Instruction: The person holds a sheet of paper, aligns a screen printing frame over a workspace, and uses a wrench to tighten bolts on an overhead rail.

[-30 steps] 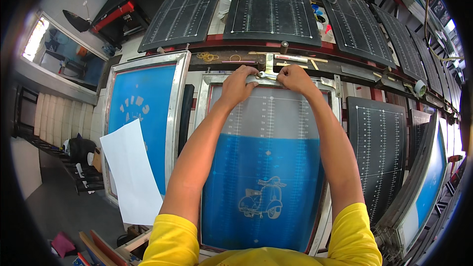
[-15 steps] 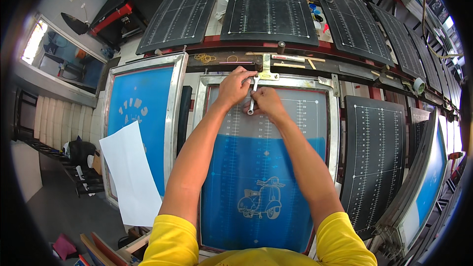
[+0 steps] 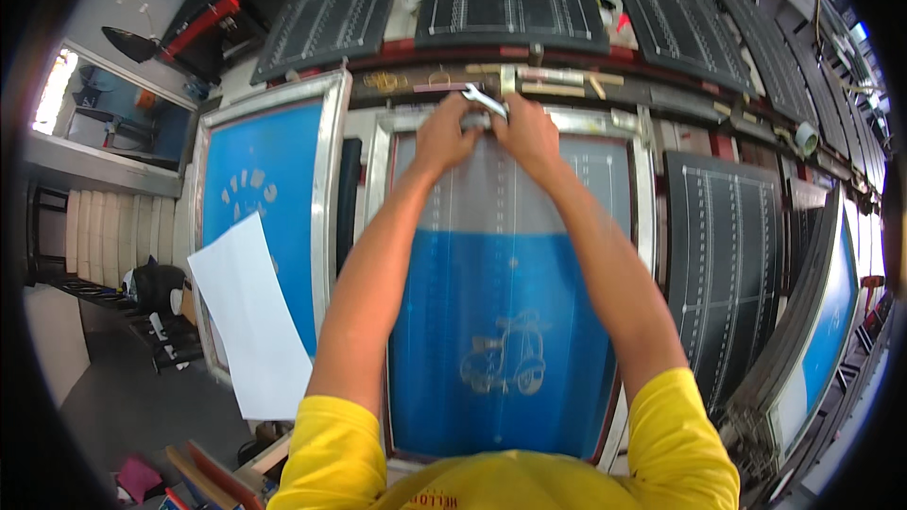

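Note:
A silkscreen frame (image 3: pixel 376 175) lies in front of me, its blue mesh (image 3: pixel 444 293) bearing a pale scooter drawing (image 3: pixel 505 354). At its far edge is a light metal clamp (image 3: pixel 508 81), partly covered by my hands. My right hand (image 3: pixel 529 137) is closed on a silver wrench (image 3: pixel 487 102), which slants with its open jaw toward the upper left. Close beside it, my left hand (image 3: pixel 442 137) bends its fingers at the frame's far edge near the clamp. What those fingertips grip is hidden, and the picture is somewhat blurred.
A second blue screen frame (image 3: pixel 333 161) stands at left, with a white sheet (image 3: pixel 250 321) across it. Black printing boards (image 3: pixel 510 0) line the far side, another (image 3: pixel 723 264) lies at right. Rubber bands (image 3: pixel 385 82) and thin sticks (image 3: pixel 553 90) rest on the rail.
The wrench has swung from nearly upright between my hands to a slant above the far frame edge. My right hand has moved up and away; the view has shifted slightly.

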`<action>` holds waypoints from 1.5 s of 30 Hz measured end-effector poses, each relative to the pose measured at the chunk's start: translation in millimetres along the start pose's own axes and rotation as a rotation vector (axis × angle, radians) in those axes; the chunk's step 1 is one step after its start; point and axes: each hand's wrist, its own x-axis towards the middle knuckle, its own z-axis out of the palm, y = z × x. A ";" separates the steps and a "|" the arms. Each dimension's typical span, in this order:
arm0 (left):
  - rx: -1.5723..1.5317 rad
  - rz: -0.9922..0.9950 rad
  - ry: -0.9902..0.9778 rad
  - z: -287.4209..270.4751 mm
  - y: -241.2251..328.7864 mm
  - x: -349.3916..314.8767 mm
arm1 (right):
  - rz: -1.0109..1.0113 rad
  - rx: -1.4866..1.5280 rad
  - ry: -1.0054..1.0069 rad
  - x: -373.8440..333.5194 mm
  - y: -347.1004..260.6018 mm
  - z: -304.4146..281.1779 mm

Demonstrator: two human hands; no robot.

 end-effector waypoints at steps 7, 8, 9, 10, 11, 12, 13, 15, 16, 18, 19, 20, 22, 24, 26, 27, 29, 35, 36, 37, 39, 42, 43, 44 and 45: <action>0.022 -0.157 -0.112 -4.3 21.5 7.6 | -0.001 -0.114 -0.108 20.3 -0.9 -4.5; 0.016 -0.153 -0.109 -3.5 21.9 8.1 | 0.004 -0.107 -0.101 19.8 0.9 -3.7; 0.009 -0.148 -0.107 -2.4 22.4 9.7 | 0.002 -0.112 -0.081 22.0 2.7 -3.4; 0.048 -0.065 -0.040 -0.7 9.7 5.8 | -0.002 -0.107 -0.072 22.9 -2.4 0.1; 0.053 -0.074 -0.039 0.7 6.3 3.8 | 0.004 -0.107 -0.068 20.8 -3.4 2.4; 0.048 -0.072 -0.030 1.0 2.0 3.3 | 0.010 -0.104 -0.075 21.5 -4.6 4.3; 0.038 -0.076 -0.025 2.1 -1.2 1.4 | -0.002 -0.137 -0.060 19.7 -5.6 7.1; 0.043 -0.100 -0.056 6.8 7.5 4.1 | -0.002 -0.174 -0.016 18.6 5.7 11.9; 0.051 -0.089 -0.055 9.1 9.8 5.1 | -0.010 -0.186 -0.007 18.1 10.2 12.5; 0.087 -0.092 -0.055 7.6 6.7 2.6 | -0.027 -0.184 -0.006 15.7 5.5 12.1; 0.095 -0.062 -0.027 8.6 2.0 2.0 | -0.033 -0.185 -0.003 14.1 3.6 14.3; 0.095 -0.053 -0.017 8.3 0.2 1.4 | -0.042 -0.195 -0.003 12.5 0.9 14.2; 0.108 -0.055 -0.026 8.8 -1.7 1.9 | -0.046 -0.213 -0.010 10.2 -0.2 13.4; 0.090 -0.006 -0.017 10.8 1.5 6.9 | -0.104 -0.142 0.076 14.6 12.9 11.7; 0.016 0.011 0.058 10.2 0.9 5.9 | -0.096 -0.141 0.035 13.8 8.2 11.5; -0.014 0.030 0.066 10.0 1.5 6.7 | -0.112 -0.164 0.049 16.1 10.9 13.0; 0.010 0.015 0.077 11.7 -0.9 6.6 | -0.121 -0.151 0.054 17.9 11.3 15.8; -0.056 0.027 0.073 13.9 -4.8 8.5 | -0.090 -0.179 0.090 21.5 14.8 19.7; -0.063 0.049 0.082 13.4 -7.5 9.2 | -0.090 -0.173 0.091 20.5 14.5 20.3; -0.062 0.051 0.083 14.0 -10.1 8.4 | -0.090 -0.167 0.092 19.4 13.6 21.2; -0.059 0.058 0.088 14.5 -14.2 7.5 | -0.088 -0.162 0.105 17.0 11.1 22.0; -0.109 0.020 0.087 17.8 -9.1 7.6 | -0.072 -0.172 0.081 16.2 11.8 18.3; -0.090 0.022 0.084 16.7 -9.4 8.4 | -0.070 -0.172 0.069 18.9 11.9 17.9; -0.071 0.023 0.083 15.4 -9.5 8.7 | -0.066 -0.166 0.072 20.4 11.8 18.2; -0.051 0.025 0.082 13.8 -9.4 8.8 | -0.064 -0.158 0.075 20.0 11.4 19.4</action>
